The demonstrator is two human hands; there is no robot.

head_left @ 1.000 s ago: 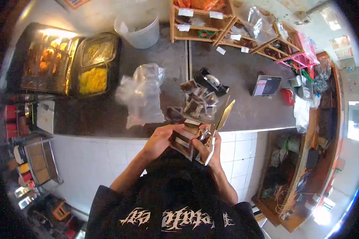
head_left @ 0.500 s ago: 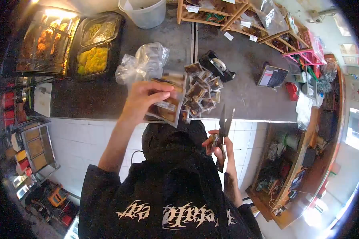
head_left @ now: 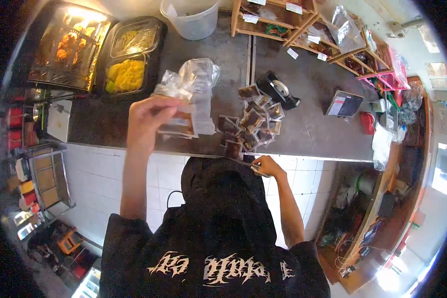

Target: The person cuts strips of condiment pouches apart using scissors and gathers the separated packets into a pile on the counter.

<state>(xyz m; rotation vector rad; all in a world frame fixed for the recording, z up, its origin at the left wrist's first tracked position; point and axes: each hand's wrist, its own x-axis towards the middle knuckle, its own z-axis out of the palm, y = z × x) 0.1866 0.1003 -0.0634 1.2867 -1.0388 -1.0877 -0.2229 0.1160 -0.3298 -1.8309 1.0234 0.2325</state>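
Left hand: we see one left hand [head_left: 149,115], thumb and fingers pinching a brown-filled clear packet [head_left: 180,128]; we cannot count its layers.
Packet's place: held above the left side of the counter [head_left: 308,136], near the clear plastic bags [head_left: 199,77].
Right hand: one right hand [head_left: 266,167], fingers curled round one pair of scissors [head_left: 245,162], partly hidden, at the near edge.
Sachets: one heap of brown sachets [head_left: 256,119], mid-counter, overlapping too much for us to count.
Farther: one tape dispenser [head_left: 278,90] beside the heap; one white bucket [head_left: 196,29] at far left.
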